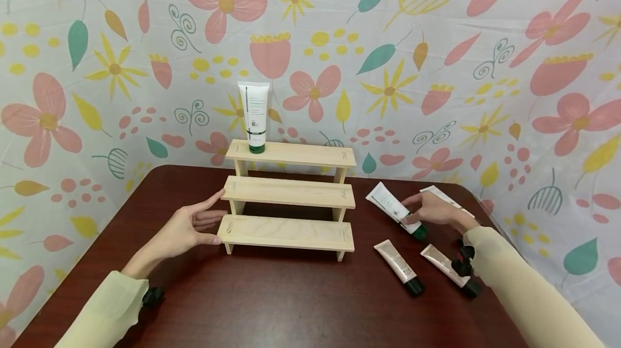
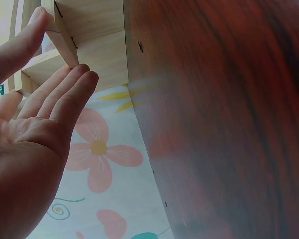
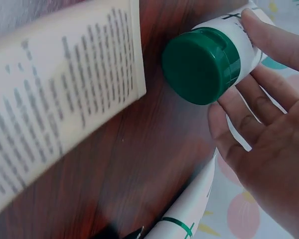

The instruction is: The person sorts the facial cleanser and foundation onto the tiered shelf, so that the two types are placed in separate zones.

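My right hand (image 1: 421, 209) grips a white squeeze tube with a green cap (image 1: 386, 201) at the right of the rack; in the right wrist view the thumb and fingers lie on either side of its body near the green cap (image 3: 202, 67). A three-tier wooden display rack (image 1: 288, 193) stands in the middle of the table. Against its left end rests my left hand (image 1: 186, 228), fingers extended, fingertips at the middle tier and thumb at the corner of the lowest one. Another white tube with a green cap (image 1: 254, 116) stands cap-down on the top tier, at the left.
Two pinkish tubes with black caps (image 1: 397, 262) (image 1: 445, 266) lie on the dark wood table (image 1: 271, 305) at the right. Partly behind my right hand lies another white tube (image 1: 443, 197). A flower-printed cloth (image 1: 310, 25) hangs directly behind the table.
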Motion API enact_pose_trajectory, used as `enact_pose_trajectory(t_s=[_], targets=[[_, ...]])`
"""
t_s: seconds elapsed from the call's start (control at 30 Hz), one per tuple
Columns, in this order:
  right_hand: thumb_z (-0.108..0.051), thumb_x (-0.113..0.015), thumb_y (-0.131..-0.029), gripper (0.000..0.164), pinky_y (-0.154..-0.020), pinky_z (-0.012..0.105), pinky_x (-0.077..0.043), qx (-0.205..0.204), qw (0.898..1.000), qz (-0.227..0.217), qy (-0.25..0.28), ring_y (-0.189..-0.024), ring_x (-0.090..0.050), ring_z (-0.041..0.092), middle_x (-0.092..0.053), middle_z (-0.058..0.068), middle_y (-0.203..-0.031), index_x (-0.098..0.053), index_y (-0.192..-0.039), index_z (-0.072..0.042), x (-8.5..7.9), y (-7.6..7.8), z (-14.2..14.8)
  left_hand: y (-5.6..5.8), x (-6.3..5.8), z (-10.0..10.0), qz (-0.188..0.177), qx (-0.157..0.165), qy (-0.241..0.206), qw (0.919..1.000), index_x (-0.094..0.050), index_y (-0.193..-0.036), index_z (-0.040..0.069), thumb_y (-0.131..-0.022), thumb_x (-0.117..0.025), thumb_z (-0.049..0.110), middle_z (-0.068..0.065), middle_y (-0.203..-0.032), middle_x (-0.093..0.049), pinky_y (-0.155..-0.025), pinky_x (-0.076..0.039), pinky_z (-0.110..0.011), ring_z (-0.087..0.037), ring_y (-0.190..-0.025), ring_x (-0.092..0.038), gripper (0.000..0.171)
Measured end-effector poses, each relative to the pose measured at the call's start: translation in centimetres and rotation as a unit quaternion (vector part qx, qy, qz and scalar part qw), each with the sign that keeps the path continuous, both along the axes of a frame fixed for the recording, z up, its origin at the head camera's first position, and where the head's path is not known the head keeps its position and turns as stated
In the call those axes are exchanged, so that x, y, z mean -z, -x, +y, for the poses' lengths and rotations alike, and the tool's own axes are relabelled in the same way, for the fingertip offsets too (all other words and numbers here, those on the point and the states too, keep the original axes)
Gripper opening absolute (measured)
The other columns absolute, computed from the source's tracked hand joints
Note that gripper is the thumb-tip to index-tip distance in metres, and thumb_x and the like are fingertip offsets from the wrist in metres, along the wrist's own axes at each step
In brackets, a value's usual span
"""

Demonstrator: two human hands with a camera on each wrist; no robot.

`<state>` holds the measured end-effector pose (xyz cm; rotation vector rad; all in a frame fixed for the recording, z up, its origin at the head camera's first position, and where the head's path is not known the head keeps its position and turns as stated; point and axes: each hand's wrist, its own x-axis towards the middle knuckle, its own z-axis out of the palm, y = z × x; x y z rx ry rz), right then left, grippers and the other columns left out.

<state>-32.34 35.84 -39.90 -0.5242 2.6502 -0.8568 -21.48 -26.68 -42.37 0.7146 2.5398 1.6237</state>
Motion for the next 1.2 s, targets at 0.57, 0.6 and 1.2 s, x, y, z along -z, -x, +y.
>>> enact_pose_trajectory(t_s=[0.57, 0.6, 1.2], targets=[[-0.028, -0.088, -0.089, 0.061, -0.081, 0.035, -0.059, 0.079, 0.989, 0.091, 0.085, -0.100, -0.070, 0.027, -0.071, 0.019, -0.123, -0.067, -0.137, 0.004, 0.2, -1.9, -2.4, 0.0, 0.1, 0.1, 0.001, -0.002, 0.005, 1.0000, -0.032, -0.168, 0.017, -0.081, -0.091, 0.001, -0.029, -0.138, -0.062, -0.102, -0.052, -0.055, -0.043, -0.128, -0.062, 0.106], [-0.027, -0.088, -0.089, 0.060, -0.081, 0.035, -0.059, 0.082, 0.988, 0.092, 0.090, -0.098, -0.070, 0.026, -0.071, 0.019, -0.122, -0.067, -0.137, 0.004, 0.1, -2.0, -2.6, 0.0, 0.1, 0.1, 0.002, -0.002, 0.006, 1.0000, -0.032, -0.168, 0.018, -0.081, -0.091, 0.001, -0.029, -0.139, -0.062, -0.102, -0.052, -0.055, -0.042, -0.127, -0.062, 0.106], [-0.024, -0.090, -0.087, 0.056, -0.077, 0.049, -0.062, 0.116, 0.976, 0.107, 0.151, -0.092, -0.071, 0.029, -0.076, 0.017, -0.109, -0.071, -0.133, 0.002, -0.3, -3.0, -5.0, -0.2, -0.2, 0.2, 0.002, -0.005, 0.011, 0.9999, -0.032, -0.167, 0.017, -0.080, -0.090, -0.001, -0.027, -0.138, -0.064, -0.103, -0.052, -0.053, -0.043, -0.127, -0.062, 0.106]])
